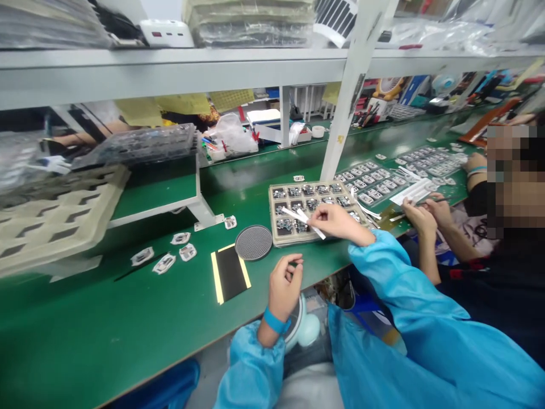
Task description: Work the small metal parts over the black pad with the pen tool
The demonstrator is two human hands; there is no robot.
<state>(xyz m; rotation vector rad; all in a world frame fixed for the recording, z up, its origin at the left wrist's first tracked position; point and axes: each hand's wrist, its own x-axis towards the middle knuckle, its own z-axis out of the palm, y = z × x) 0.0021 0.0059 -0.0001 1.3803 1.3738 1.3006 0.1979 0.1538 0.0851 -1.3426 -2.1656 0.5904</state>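
Observation:
Over a beige compartment tray (279, 236) filled with small metal-and-dark parts, my right hand (334, 220) is closed in a pinch on thin white strips (317, 230). The strips cross each other above the tray's front cells. Near the table's front edge hovers my left hand (286, 284), fingers curled in, with nothing visible in them; a blue band circles its wrist. Left of it lies a black rectangular sheet (232, 275) with pale yellow edges. A round grey perforated disc (254, 242) overlaps the sheet's upper corner.
Several small white-framed parts (164, 263) lie on the green table (106, 341) at left. Clear trays (374, 183) of similar parts stand at right, near a co-worker's hands (426, 213). A white shelf post (340, 113) rises behind my tray. A low stand (200, 207) is at left.

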